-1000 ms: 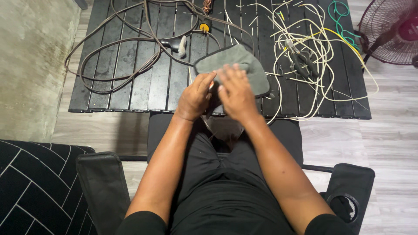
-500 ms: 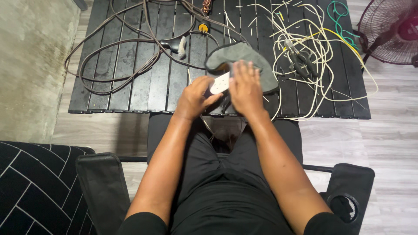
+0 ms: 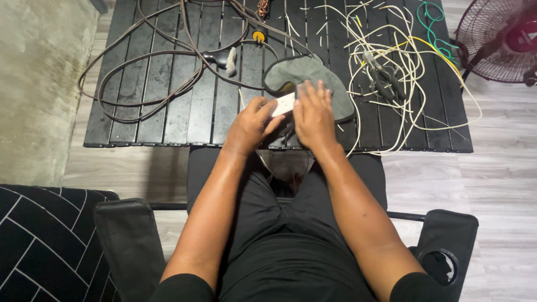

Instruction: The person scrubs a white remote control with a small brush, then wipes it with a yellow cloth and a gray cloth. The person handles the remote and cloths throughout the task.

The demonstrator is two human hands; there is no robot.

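While left hand (image 3: 249, 126) pinches a small white block (image 3: 283, 104), right hand (image 3: 313, 114) lies flat, fingers together, on grey cloth (image 3: 305, 75). Both at black slatted counter (image 3: 162, 100) edge.

A small white rectangular block (image 3: 283, 104) lay tilted at the near edge of the black slatted table, half covered. A grey cloth (image 3: 306, 75) lay rumpled and flat just behind, touching it.
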